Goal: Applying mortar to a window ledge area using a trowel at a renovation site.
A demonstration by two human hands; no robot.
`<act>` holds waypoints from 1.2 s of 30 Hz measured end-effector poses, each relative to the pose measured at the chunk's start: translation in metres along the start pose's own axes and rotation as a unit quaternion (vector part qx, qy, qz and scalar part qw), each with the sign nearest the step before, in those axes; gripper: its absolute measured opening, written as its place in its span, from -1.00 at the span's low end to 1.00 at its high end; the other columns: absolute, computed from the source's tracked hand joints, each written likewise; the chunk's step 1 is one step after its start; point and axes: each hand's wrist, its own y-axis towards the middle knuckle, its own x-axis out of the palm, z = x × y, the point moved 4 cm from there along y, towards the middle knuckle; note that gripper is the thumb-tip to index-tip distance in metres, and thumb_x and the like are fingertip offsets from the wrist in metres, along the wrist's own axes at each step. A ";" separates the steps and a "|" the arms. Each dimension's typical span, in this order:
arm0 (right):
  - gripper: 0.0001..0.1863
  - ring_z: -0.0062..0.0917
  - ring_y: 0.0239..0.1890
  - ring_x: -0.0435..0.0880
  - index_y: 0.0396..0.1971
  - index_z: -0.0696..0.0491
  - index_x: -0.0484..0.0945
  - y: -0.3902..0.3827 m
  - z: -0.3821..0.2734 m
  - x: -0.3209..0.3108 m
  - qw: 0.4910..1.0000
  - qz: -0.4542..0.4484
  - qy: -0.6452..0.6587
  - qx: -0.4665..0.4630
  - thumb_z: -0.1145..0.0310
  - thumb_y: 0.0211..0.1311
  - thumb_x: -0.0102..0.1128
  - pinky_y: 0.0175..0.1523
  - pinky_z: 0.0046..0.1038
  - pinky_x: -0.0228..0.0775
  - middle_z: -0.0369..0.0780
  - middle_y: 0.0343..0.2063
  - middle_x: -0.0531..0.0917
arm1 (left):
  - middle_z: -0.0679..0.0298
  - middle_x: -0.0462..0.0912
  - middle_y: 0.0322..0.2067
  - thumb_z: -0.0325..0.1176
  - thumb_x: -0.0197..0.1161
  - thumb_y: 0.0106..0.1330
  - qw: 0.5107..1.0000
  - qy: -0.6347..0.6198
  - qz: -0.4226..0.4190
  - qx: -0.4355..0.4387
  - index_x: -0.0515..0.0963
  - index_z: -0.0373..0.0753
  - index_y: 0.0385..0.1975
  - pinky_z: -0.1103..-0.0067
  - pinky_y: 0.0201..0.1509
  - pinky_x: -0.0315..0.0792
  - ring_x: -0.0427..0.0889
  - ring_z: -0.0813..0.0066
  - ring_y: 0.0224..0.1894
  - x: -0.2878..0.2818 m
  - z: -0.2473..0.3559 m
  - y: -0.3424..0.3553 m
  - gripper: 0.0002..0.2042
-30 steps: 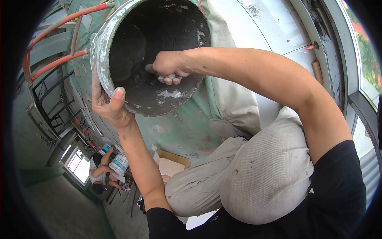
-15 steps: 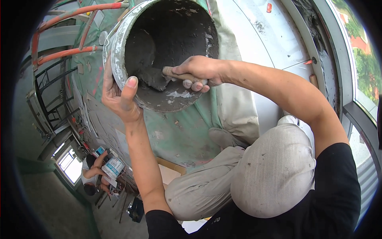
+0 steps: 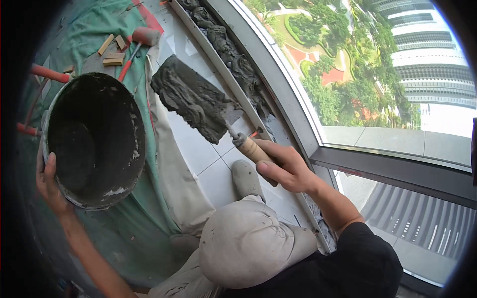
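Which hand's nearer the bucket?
Left. The left hand grips the rim of the bucket at its lower left; the right hand is well off to its right, holding the trowel's wooden handle.

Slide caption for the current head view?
Right hand holds a trowel heaped with mortar; left hand grips a bucket.

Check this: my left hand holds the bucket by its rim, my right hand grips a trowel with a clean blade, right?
Not quite: the head view shows the blade loaded with dark grey mortar, not clean. Your left hand holds the bucket by its rim, your right hand the trowel.
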 end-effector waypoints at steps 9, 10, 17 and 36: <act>-0.35 -0.19 -0.15 0.90 0.53 0.17 0.49 -0.081 0.119 -0.036 0.911 0.319 -0.260 -0.015 0.45 0.51 0.48 0.04 -0.27 0.71 0.02 -0.09 0.82 | -0.01 0.64 0.50 -0.08 0.37 0.61 0.995 0.100 0.020 -0.012 0.52 -0.50 0.58 0.34 0.63 0.42 0.62 0.22 0.51 -0.063 -0.039 0.018 -0.30; -0.36 -0.15 -0.11 0.90 0.52 0.17 0.50 -0.059 0.146 -0.034 0.908 0.330 -0.258 -0.006 0.43 0.53 0.47 0.07 -0.26 0.71 0.04 -0.07 0.82 | -0.01 0.63 0.50 -0.09 0.36 0.62 0.995 0.093 0.023 -0.008 0.52 -0.50 0.58 0.34 0.64 0.41 0.62 0.22 0.51 -0.066 -0.041 0.016 -0.30; -0.44 -0.47 -0.22 0.71 0.52 0.19 0.56 -0.023 0.201 -0.040 0.917 0.336 -0.213 -0.011 0.32 0.67 0.41 0.01 -0.38 0.60 -0.18 -0.19 0.80 | -0.02 0.63 0.50 -0.11 0.29 0.64 0.997 0.060 0.046 -0.020 0.49 -0.51 0.59 0.32 0.68 0.36 0.59 0.20 0.55 -0.058 -0.025 0.000 -0.32; -0.43 0.04 -0.28 0.84 0.50 0.09 0.61 0.201 -0.087 0.205 0.922 -0.163 -0.250 -0.246 0.29 0.56 0.30 -0.03 -0.06 0.69 0.10 -0.31 0.82 | -0.03 0.79 0.30 -0.22 0.47 0.47 0.992 -0.122 -0.026 0.014 0.49 -0.60 0.54 0.42 0.42 0.67 0.83 0.28 0.26 -0.082 0.011 -0.005 -0.26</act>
